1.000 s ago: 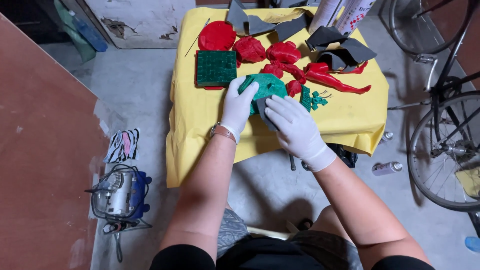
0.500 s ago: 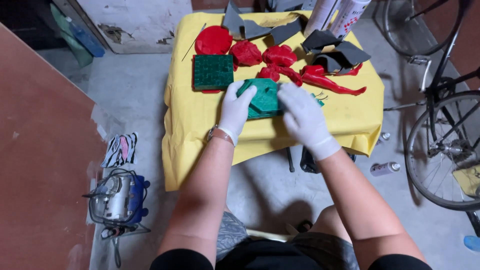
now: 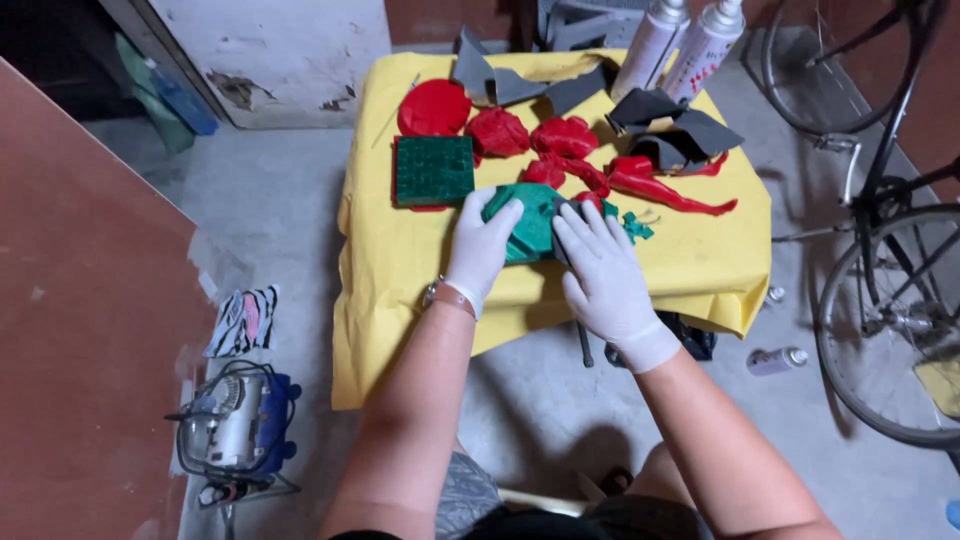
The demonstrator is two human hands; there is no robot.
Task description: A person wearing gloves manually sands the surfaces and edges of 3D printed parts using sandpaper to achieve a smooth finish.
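Both gloved hands rest on a green moulded piece [image 3: 530, 220] that lies near the middle of the desk [image 3: 700, 275], which is draped in a yellow cloth. The left hand [image 3: 482, 248] lies flat over the piece's left side, fingers spread and pointing away from the person; its grip is wide, pressing down rather than closing round anything. The right hand [image 3: 600, 268] covers the piece's right edge with fingers stretched forward, and whether its fingertips curl under the edge cannot be told. A bracelet [image 3: 448, 295] sits at the left wrist, just below the glove.

Just left of the piece, slightly farther away, lies a dark green square slab [image 3: 433, 170] with a gridded face. Beyond it is a red round piece [image 3: 434, 106], and further right a cluster of red moulded shapes [image 3: 560, 145], ending in a long red figure [image 3: 675, 190] stretched toward the right. Small green bits [image 3: 635, 228] lie just right of the right hand. Dark grey sheets [image 3: 675, 130] lie at the far right of the desk, beside two spray cans [image 3: 680, 40].

On the floor to the near left stands a small blue-and-grey machine [image 3: 235, 430], with a striped rag [image 3: 245, 320] beyond it. A bicycle wheel [image 3: 880, 330] stands at the right, and a small can [image 3: 775, 360] lies on the floor near it.
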